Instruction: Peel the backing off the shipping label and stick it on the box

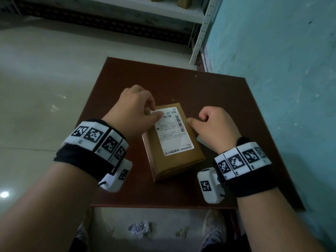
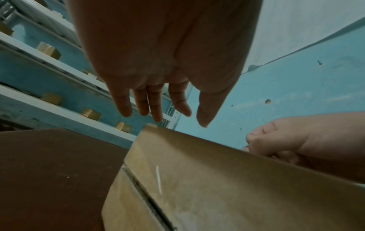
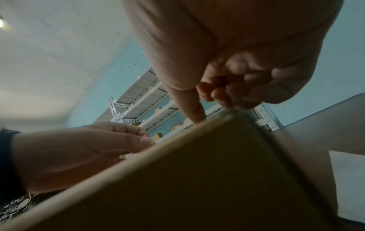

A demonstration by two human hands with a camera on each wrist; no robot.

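A brown cardboard box (image 1: 181, 161) lies on a dark brown table (image 1: 227, 91). A white printed shipping label (image 1: 172, 131) lies flat on its top. My left hand (image 1: 154, 110) is at the label's far left corner, thumb laid on the label; in the left wrist view its fingers (image 2: 178, 101) reach out straight above the box (image 2: 197, 179). My right hand (image 1: 203, 119) sits at the box's right edge with fingers curled and the thumb (image 3: 194, 109) touching the top edge of the box (image 3: 197, 179). A white sheet (image 3: 347, 179), likely the backing, lies on the table beside the box.
A blue wall (image 1: 281, 70) runs along the table's right side. A white metal shelf rack (image 1: 198, 33) with small cardboard boxes stands behind. Crumpled paper (image 1: 140, 228) lies on the tiled floor by the table's near edge.
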